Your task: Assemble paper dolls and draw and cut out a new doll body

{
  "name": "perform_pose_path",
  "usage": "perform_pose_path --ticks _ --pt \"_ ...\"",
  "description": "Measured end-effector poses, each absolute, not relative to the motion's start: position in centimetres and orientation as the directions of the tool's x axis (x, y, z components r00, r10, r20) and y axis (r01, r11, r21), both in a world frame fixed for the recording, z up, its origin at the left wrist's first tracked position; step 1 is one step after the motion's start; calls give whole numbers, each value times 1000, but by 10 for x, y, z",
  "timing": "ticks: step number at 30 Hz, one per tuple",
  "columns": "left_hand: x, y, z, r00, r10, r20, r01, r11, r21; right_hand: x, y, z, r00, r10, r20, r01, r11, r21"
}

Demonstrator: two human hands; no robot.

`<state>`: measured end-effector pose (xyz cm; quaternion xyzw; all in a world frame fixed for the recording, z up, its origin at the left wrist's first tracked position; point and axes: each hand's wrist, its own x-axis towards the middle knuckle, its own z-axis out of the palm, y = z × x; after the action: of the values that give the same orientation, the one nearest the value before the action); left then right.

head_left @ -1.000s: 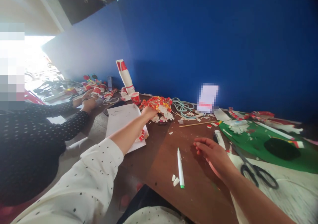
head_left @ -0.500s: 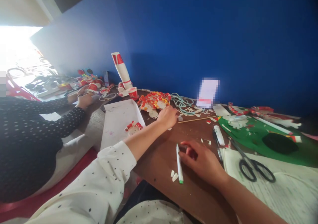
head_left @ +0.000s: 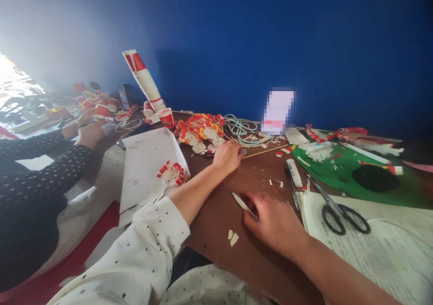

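Observation:
In my right hand [head_left: 270, 214] is a white marker [head_left: 239, 202], gripped low over the brown tabletop, its tip pointing up and left. The fingers of my left hand [head_left: 228, 157] are curled down at the table beside a pile of red, yellow and white paper crafts [head_left: 199, 131]. What they hold, if anything, is hidden; a small greyish piece [head_left: 242, 151] shows by the fingertips. A thin wooden stick [head_left: 267, 150] lies just right of that hand. Two small white paper scraps [head_left: 233, 238] rest below the marker.
Black-handled scissors [head_left: 338, 212] lie on printed papers [head_left: 382, 255] at right, near a glue stick [head_left: 294, 173] and green sheet [head_left: 324, 165]. A white box lid [head_left: 142, 160] bears a red-and-white paper ring [head_left: 170, 174]. Stacked paper cups [head_left: 144, 79] lean behind. Another person's hands [head_left: 88, 131] work at far left.
My right hand has closed on the marker, which lay on the table, and tilted it to the left. My left hand stays beside the paper crafts. The view has shifted slightly.

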<state>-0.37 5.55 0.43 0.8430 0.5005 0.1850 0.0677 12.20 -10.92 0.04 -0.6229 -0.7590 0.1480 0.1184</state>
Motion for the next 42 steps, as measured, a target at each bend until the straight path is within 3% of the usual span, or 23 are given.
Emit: perform_pose_path --ticks 4,10,16,21,25,28,32,36,39,42 --pt "-9 58 -4 415 836 358 635 -549 543 138 -102 -2 -127 989 71 902 145 -406" --pt "-5 51 -11 473 814 337 469 -557 686 160 -86 -7 120 946 300 716 127 -686" --pt "0 42 -10 529 792 304 392 -546 741 167 -80 -10 269 943 196 516 31 -856" --pt "3 46 -14 441 885 149 239 -276 931 170 -80 -10 258 965 44 340 -47 -939" --pt "7 50 -16 447 894 37 68 -75 995 169 -81 -8 255 967 28 334 -61 -941" --pt "7 49 -14 461 887 15 53 -44 998 166 -83 -8 224 973 54 328 -23 -944" --pt "4 46 -13 471 873 122 239 -260 936 164 -85 -10 194 976 102 291 42 -956" --pt "3 42 -14 516 840 168 358 -390 848 166 -86 -9 209 954 217 394 121 -911" --pt "4 40 -14 529 825 199 394 -447 803 176 -83 -6 248 896 369 590 162 -791" --pt "5 40 -14 533 815 225 421 -487 765 197 -75 -5 305 811 498 799 67 -598"
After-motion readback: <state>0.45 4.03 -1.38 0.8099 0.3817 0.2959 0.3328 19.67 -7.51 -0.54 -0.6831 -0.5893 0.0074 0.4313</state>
